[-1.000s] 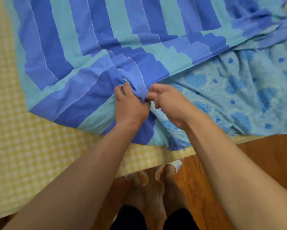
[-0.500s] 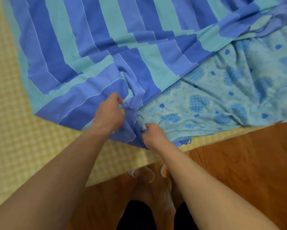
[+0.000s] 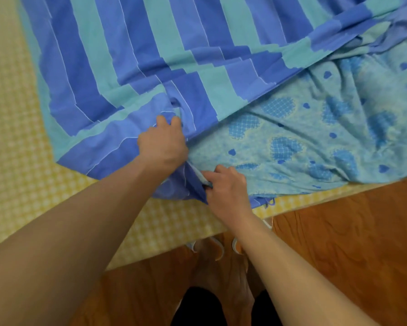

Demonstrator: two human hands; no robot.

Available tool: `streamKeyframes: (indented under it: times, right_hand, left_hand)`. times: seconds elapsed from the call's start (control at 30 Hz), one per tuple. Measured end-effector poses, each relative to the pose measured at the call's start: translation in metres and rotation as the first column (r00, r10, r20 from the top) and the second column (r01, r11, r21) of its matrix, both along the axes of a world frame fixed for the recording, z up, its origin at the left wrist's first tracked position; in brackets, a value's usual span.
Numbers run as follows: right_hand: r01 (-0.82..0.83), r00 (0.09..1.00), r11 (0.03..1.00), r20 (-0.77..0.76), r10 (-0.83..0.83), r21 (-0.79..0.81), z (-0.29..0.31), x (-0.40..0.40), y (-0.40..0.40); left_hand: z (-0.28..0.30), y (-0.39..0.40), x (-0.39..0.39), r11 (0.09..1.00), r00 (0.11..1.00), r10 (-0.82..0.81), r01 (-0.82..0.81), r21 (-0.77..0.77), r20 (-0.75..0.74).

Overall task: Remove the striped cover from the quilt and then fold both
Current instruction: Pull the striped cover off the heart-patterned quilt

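Note:
The striped cover point(image 3: 150, 55), in blue and teal bands, lies spread over the upper left of the bed. To its right the light blue quilt point(image 3: 315, 132) with heart prints lies bare and wrinkled. My left hand point(image 3: 162, 143) grips a bunched fold of the striped cover at the seam where cover and quilt meet. Just below it, my right hand point(image 3: 226, 187) pinches the cover's edge near the bed's front edge. The stretch of cover between both hands is pulled taut.
A yellow checked bed sheet point(image 3: 21, 184) covers the bed below and left of the cover. The bed's edge runs diagonally across the lower middle, with a wooden floor point(image 3: 350, 243) beyond. My feet in white slippers point(image 3: 219, 248) stand at that edge.
My right hand dropped from beside the left hand to the cover's edge near the bed's front. The left hand kept its grip on the bunched cover. More quilt shows.

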State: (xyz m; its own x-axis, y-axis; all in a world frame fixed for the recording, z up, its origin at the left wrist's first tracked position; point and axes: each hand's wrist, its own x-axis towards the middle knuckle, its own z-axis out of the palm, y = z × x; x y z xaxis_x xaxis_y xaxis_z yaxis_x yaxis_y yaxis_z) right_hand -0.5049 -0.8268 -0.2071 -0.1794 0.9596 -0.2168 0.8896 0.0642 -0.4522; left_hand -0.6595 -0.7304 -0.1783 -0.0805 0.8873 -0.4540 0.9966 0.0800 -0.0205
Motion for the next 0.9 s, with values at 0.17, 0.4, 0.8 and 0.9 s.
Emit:
streamKeyframes:
  times: [0.17, 0.4, 0.8, 0.9]
  right_hand:
    - [-0.130, 0.990, 0.931, 0.098, 0.102, 0.340, 0.021, 0.115, 0.038]
    - [0.306, 0.853, 0.951, 0.458, -0.251, -0.050, 0.011, 0.199, 0.094]
    - [0.027, 0.960, 0.996, 0.276, -0.049, 0.083, 0.012, 0.022, 0.098]
    - [-0.155, 0.987, 0.985, 0.065, 0.150, 0.073, 0.034, 0.024, 0.052]
  left_hand:
    - [0.004, -0.002, -0.075, 0.965, 0.971, 0.238, -0.233, 0.122, -0.031]
    - [-0.009, -0.007, -0.071, 0.969, 0.976, 0.218, -0.219, 0.113, 0.017]
    - [-0.024, -0.005, -0.016, 0.875, 0.879, 0.112, -0.308, 0.373, 0.463]
    - [0.000, 0.011, -0.038, 0.852, 0.749, 0.169, -0.438, 0.288, 0.640]
